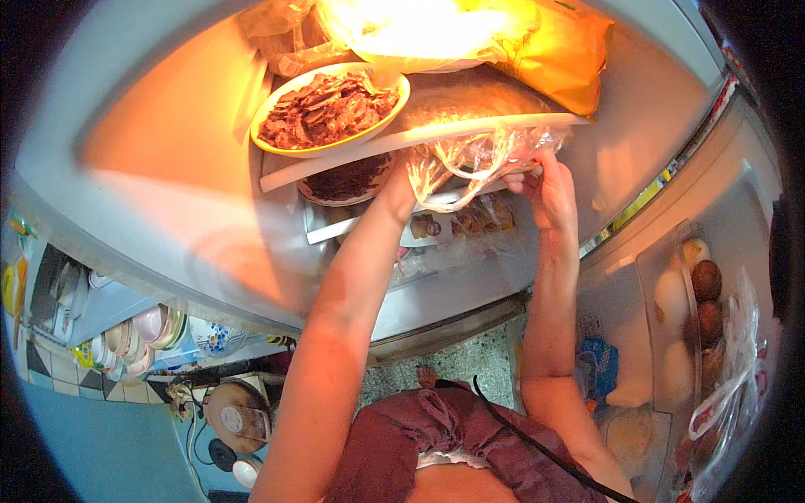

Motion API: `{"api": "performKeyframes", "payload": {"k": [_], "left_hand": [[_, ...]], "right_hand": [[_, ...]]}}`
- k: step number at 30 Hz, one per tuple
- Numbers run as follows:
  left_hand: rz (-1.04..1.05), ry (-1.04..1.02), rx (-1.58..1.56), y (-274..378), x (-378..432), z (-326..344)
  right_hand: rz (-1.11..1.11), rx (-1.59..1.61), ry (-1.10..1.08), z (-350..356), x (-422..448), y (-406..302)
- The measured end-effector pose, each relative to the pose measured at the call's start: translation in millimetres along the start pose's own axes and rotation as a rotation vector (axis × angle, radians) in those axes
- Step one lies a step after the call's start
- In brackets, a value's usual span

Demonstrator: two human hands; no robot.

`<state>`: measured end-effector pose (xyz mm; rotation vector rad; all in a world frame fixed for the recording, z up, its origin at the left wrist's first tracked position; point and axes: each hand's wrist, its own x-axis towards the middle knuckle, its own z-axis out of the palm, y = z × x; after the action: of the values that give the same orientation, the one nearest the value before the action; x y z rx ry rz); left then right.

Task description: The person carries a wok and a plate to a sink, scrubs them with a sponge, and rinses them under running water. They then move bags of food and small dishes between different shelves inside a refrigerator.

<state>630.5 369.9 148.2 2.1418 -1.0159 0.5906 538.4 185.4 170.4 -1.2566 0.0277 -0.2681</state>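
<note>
Both arms reach into an open refrigerator. My right hand (544,182) pinches the edge of a clear plastic bag (484,157) just below the upper shelf (352,153). My left hand (405,182) goes in under that shelf, its fingers hidden behind the bag and shelf edge, so its grip does not show. The bag's bunched handles hang between the hands. On the upper shelf stands a yellow-rimmed bowl (333,110) of dark, flaky food. A dish of dark food (346,182) sits one level lower, left of my left hand.
An orange-yellow bag (560,56) lies at the upper right under bright light. A lower shelf (330,231) has wrapped items beneath it. The open door at right holds eggs (706,281) and a knotted plastic bag (729,383). Stacked bowls (151,324) stand at lower left.
</note>
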Motion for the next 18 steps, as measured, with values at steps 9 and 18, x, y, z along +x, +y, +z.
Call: {"api": "performKeyframes", "payload": {"k": [9,18], "left_hand": [[0.276,0.145,0.362,10,-10,15],[-0.2,-0.138,0.337,30,-4,5]], "right_hand": [[-0.209,0.109,0.014,41,54,32],[-0.102,0.145,-0.167,63,97,65]]}}
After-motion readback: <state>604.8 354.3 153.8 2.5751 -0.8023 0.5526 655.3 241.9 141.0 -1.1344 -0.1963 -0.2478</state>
